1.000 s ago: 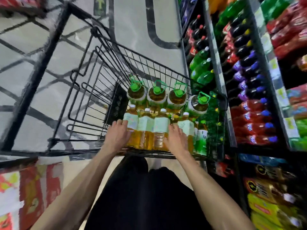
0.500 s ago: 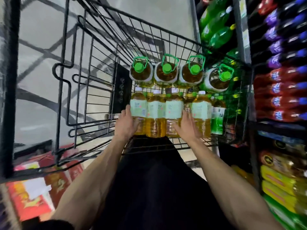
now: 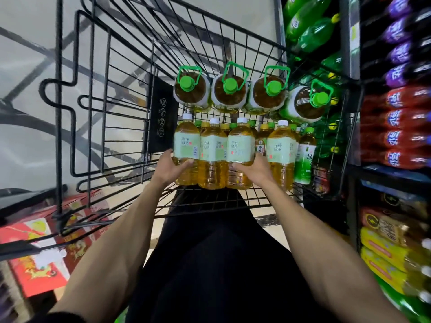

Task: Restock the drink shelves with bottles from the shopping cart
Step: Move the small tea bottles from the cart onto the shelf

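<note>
A black wire shopping cart [image 3: 98,94] stands in front of me. At its near end is a row of tea bottles with pale green labels and white caps. My left hand [image 3: 171,169] grips the leftmost tea bottle [image 3: 186,148] low on its side. My right hand [image 3: 253,170] wraps around the third tea bottle [image 3: 240,150]. A second tea bottle [image 3: 212,155] stands between them and a fourth [image 3: 281,150] to the right. Behind them sit several large jugs [image 3: 229,93] with green caps and handles. The drink shelves [image 3: 349,38] rise on the right.
The shelves hold green soda bottles [image 3: 310,31], purple-capped bottles [image 3: 401,50], red-labelled bottles [image 3: 396,122] and yellow packs [image 3: 382,259] lower down. Red cartons [image 3: 39,264] lie on the floor at the left. The cart's far and left parts hold nothing.
The view has moved closer to the cart. Both hands have slid from the bottles' lower ends to grip around two bottles in the front row.
</note>
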